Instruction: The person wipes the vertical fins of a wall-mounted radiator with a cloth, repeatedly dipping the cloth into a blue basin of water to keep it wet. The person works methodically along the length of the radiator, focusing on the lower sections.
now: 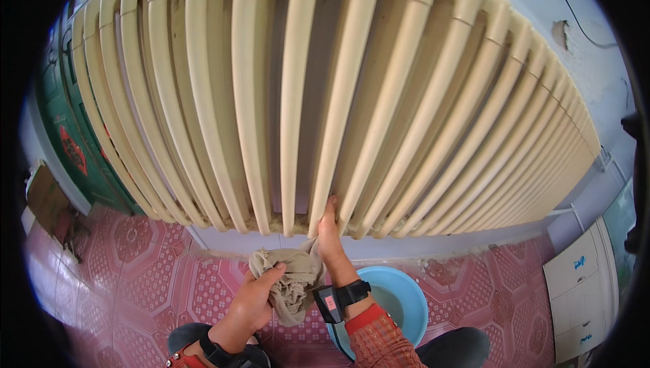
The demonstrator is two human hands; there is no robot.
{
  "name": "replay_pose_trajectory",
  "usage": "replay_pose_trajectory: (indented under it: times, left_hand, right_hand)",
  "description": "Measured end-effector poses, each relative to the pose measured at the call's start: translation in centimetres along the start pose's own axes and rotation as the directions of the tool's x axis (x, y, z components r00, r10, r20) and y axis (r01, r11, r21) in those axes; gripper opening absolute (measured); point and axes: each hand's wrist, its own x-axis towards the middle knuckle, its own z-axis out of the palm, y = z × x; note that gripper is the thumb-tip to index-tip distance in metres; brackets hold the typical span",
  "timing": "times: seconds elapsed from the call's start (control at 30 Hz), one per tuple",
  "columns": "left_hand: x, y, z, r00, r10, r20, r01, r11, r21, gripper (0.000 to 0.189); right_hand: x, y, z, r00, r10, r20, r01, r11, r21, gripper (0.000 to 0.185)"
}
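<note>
A tall cream-coloured column radiator (pixel 368 114) spans the view along the wall. Dust or grime shows between its columns near the bottom. My left hand (pixel 252 297) grips a bunched grey-beige cloth (pixel 294 279), thumb on top, just below the radiator's lower edge. My right hand (pixel 329 231) reaches into the lower part of the radiator between two columns, with an end of the cloth running up to it; its fingers are mostly hidden behind a column. Behind my right forearm, a light blue plastic basin (pixel 419 302) with cloudy water stands on the floor.
Pink patterned tiles (pixel 147 266) cover the floor. A green door (pixel 66 129) with red decoration is at the left, beside a brown board (pixel 48 195). At the right stands a white cabinet (pixel 576 297), with pipes (pixel 563 210) near the wall. My knees flank the basin and cloth.
</note>
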Motion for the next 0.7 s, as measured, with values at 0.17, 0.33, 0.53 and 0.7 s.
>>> replay_pose_trajectory:
  times: [0.17, 0.33, 0.53, 0.7]
  left_hand:
    - [0.3, 0.2, -0.1, 0.999, 0.033, -0.022, -0.032, 0.999, 0.039, 0.029]
    - [0.4, -0.3, -0.6, 1.0, -0.009, -0.019, 0.009, 1.0, 0.021, 0.028]
    - [0.5, -0.1, -0.4, 1.0, 0.022, -0.012, -0.022, 1.0, -0.006, 0.028]
    - [0.2, 0.2, -0.3, 1.0, 0.02, 0.021, -0.02, 1.0, -0.003, 0.029]
  right_hand:
    - [-3.0, -1.1, -0.6, 0.996, -0.07, 0.048, 0.084, 0.86, -0.503, 0.055]
    - [-3.2, -1.8, 1.0, 0.999, -0.038, 0.004, 0.038, 0.979, -0.198, 0.057]
    - [-2.5, -4.9, 3.2, 0.998, -0.051, 0.046, 0.046, 0.993, 0.113, 0.054]
    - [-1.3, -8.9, 4.7, 0.938, -0.239, 0.252, 0.164, 0.944, 0.287, 0.056]
